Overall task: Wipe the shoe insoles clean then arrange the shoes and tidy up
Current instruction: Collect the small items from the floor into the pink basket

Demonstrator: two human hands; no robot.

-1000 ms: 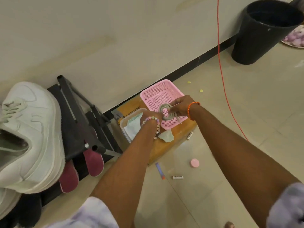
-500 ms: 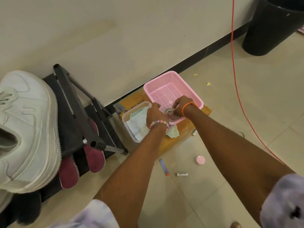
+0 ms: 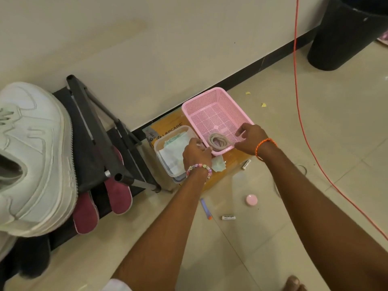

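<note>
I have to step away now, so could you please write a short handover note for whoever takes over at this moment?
Left hand: empty, at the near rim of the pink basket.
Right hand: open, beside the basket's near corner.
Coiled shoelace: lying in the basket, released.
White sneaker sits on the black rack; two maroon insoles lean under it.
Wipes tub stands left of the basket.
Left: a pen, two batteries and a pink cap lie loose on the floor.
</note>
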